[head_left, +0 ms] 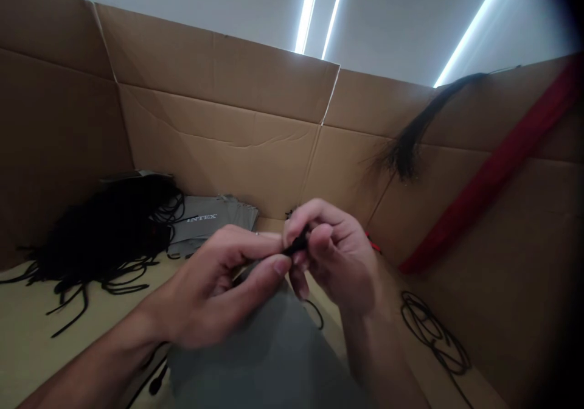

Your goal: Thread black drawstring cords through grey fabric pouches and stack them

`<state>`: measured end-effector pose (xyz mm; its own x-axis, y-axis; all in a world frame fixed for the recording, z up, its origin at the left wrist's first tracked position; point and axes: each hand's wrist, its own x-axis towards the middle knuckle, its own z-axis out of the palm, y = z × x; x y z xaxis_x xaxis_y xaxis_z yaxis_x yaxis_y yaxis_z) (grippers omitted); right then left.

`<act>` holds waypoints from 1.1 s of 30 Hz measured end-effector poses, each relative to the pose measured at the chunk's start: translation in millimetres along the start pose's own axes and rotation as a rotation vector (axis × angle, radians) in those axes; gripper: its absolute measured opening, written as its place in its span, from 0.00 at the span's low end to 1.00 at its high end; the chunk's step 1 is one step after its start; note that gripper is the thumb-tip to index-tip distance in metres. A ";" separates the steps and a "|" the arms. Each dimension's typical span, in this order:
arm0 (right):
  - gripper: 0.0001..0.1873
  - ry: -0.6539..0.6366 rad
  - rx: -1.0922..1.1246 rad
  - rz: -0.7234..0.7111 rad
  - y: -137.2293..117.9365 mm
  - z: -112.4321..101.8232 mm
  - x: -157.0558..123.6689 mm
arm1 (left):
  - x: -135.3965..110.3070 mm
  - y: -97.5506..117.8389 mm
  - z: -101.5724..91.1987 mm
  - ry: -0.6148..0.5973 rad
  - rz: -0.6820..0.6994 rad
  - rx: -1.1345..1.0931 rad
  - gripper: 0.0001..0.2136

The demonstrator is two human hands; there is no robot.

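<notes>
Your left hand and right hand pinch the black cord between closed fingertips — a close, steady hold that suits such fine work.

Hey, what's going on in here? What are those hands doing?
A person is pinching a small black piece between their left hand and right hand. They are working inside a wall of brown cardboard. To the left lies a big tangled pile of black cords, beside a grey bag marked INTEX. A black bundle and a red strap hang on the cardboard, and a loop of thin black cord lies on the right.
</notes>
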<state>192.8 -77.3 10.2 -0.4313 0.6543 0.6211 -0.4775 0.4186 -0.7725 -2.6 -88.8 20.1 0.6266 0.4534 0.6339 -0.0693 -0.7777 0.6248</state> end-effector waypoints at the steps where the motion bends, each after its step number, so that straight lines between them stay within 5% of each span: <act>1: 0.16 0.033 -0.069 -0.015 -3.9 -3.6 0.6 | 1.0 -1.8 -0.4 0.021 0.011 0.054 0.14; 7: 0.22 0.068 -0.352 0.044 -20.4 -10.4 -2.8 | 3.1 -10.5 3.7 0.086 0.124 0.343 0.13; 12: 0.11 0.012 -0.168 0.119 -13.5 -8.5 -0.7 | 2.3 -9.7 9.2 0.050 0.125 0.373 0.11; 21: 0.18 -0.072 0.093 0.141 -2.0 -3.4 -0.3 | -0.2 11.0 9.3 0.042 0.113 0.130 0.13; 29: 0.18 -0.039 0.097 0.053 4.9 -2.9 -0.3 | -6.0 8.8 5.5 0.074 0.048 0.132 0.16; 33: 0.27 0.028 -0.037 -0.002 -5.5 -13.3 2.6 | -1.2 1.9 6.4 0.130 0.083 0.300 0.15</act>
<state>204.4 -69.6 14.3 -0.4084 0.6705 0.6194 -0.4496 0.4428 -0.7757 1.4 -93.6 17.6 0.5226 0.4195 0.7423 0.1279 -0.8993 0.4182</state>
